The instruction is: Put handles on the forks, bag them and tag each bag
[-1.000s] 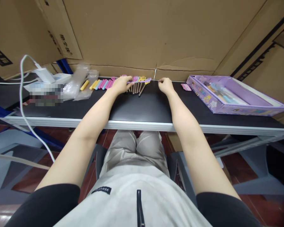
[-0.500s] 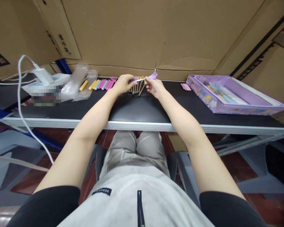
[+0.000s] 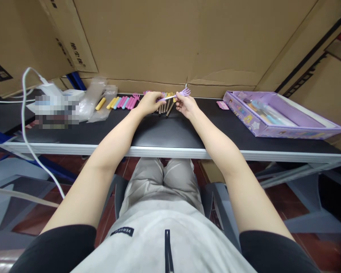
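A small purple back scratcher (image 3: 184,92) with a hand-shaped head is held level above the table between my two hands. My left hand (image 3: 149,104) is closed on its purple handle end. My right hand (image 3: 186,104) pinches the rod just below the splayed head. Under and behind the hands lies a row of metal rods (image 3: 163,109) with dark ends and coloured hand-shaped heads, partly hidden by my left hand. Left of that hand, pink, blue and yellow handles (image 3: 122,102) lie side by side, with a pink hand-shaped head (image 3: 136,96) behind them.
Clear plastic bags (image 3: 91,101) lie at the left, a single yellow handle (image 3: 100,103) on them. A white charger (image 3: 51,91) with a cable is farther left. At the right sit a purple box (image 3: 298,132) and a pink card (image 3: 222,105). Cardboard (image 3: 165,41) stands behind the table.
My left hand has shifted slightly and the purple handle end shows more. The hand-shaped head has turned, its fingers now spread more toward the camera. Both hands keep hold of the back scratcher.
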The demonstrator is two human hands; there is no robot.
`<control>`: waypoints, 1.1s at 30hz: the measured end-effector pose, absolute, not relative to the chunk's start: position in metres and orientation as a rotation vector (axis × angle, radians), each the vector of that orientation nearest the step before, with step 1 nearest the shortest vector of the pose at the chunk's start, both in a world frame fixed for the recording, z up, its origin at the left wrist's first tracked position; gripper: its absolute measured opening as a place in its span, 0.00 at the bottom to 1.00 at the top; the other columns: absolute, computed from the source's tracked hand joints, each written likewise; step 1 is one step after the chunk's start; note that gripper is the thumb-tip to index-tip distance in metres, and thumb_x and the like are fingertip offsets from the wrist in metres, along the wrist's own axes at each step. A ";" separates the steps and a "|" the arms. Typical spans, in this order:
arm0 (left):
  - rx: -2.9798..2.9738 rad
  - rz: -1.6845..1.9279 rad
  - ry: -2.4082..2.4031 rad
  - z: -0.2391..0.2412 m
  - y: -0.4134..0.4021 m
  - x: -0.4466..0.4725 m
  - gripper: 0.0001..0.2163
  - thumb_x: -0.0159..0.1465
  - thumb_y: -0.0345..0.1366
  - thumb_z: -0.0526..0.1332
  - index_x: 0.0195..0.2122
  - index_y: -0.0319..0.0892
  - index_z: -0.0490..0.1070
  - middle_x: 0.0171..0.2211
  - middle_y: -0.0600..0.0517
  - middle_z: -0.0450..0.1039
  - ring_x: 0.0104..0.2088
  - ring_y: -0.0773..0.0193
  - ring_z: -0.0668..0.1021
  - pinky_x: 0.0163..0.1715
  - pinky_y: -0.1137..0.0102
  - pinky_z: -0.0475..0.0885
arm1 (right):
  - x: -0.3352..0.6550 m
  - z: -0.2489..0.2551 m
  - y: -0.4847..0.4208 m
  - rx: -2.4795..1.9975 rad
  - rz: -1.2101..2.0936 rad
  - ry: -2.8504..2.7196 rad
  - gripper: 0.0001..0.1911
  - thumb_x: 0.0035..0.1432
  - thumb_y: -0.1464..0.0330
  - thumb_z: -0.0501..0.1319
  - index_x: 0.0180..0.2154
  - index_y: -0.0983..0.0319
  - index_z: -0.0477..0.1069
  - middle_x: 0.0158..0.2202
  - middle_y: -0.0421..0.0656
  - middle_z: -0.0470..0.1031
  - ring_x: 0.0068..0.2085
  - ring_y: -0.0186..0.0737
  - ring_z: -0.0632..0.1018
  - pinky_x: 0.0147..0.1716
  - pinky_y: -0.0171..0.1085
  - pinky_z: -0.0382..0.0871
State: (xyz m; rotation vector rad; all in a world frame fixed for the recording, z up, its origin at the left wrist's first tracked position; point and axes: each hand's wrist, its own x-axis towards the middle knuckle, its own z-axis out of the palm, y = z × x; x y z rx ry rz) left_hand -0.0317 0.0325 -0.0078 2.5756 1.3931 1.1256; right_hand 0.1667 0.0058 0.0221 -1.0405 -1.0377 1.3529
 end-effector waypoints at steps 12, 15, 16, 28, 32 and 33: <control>2.434 1.084 1.336 0.003 0.019 -0.027 0.07 0.69 0.36 0.60 0.36 0.41 0.75 0.32 0.50 0.73 0.35 0.59 0.73 0.42 0.64 0.68 | 0.168 0.019 0.010 -0.986 1.324 -1.073 0.18 0.66 0.64 0.75 0.33 0.59 0.67 0.24 0.30 0.70 0.22 0.25 0.66 0.26 0.29 0.61; 2.421 1.088 1.325 0.005 0.018 -0.027 0.06 0.69 0.36 0.60 0.36 0.42 0.74 0.30 0.51 0.72 0.35 0.59 0.72 0.42 0.64 0.68 | 0.168 0.020 0.010 -0.986 1.313 -1.080 0.19 0.64 0.63 0.76 0.33 0.59 0.66 0.23 0.29 0.69 0.22 0.25 0.67 0.26 0.29 0.61; 2.419 1.089 1.325 0.005 0.018 -0.027 0.06 0.69 0.36 0.60 0.36 0.42 0.74 0.30 0.51 0.72 0.35 0.59 0.72 0.42 0.64 0.68 | 0.168 0.019 0.010 -0.989 1.305 -1.086 0.20 0.63 0.63 0.77 0.33 0.58 0.66 0.23 0.29 0.69 0.22 0.24 0.67 0.26 0.29 0.61; 2.324 1.089 1.473 0.010 0.025 -0.042 0.05 0.69 0.35 0.59 0.37 0.42 0.73 0.31 0.51 0.73 0.39 0.58 0.76 0.49 0.64 0.72 | 0.184 0.029 0.027 -0.899 1.180 -0.966 0.16 0.72 0.63 0.68 0.34 0.60 0.65 0.25 0.31 0.66 0.24 0.24 0.67 0.27 0.28 0.61; 2.274 1.108 1.547 0.015 0.029 -0.069 0.04 0.67 0.35 0.60 0.38 0.42 0.74 0.30 0.51 0.73 0.39 0.58 0.75 0.49 0.64 0.71 | 0.221 0.048 0.037 -0.846 1.106 -0.746 0.20 0.75 0.65 0.66 0.30 0.60 0.62 0.23 0.32 0.60 0.23 0.23 0.60 0.25 0.29 0.57; 2.260 1.120 1.552 0.015 0.030 -0.076 0.04 0.67 0.35 0.61 0.37 0.42 0.74 0.29 0.51 0.73 0.38 0.58 0.75 0.49 0.64 0.71 | 0.231 0.051 0.041 -0.838 1.096 -0.702 0.22 0.76 0.66 0.65 0.29 0.59 0.60 0.23 0.32 0.60 0.23 0.23 0.59 0.25 0.30 0.56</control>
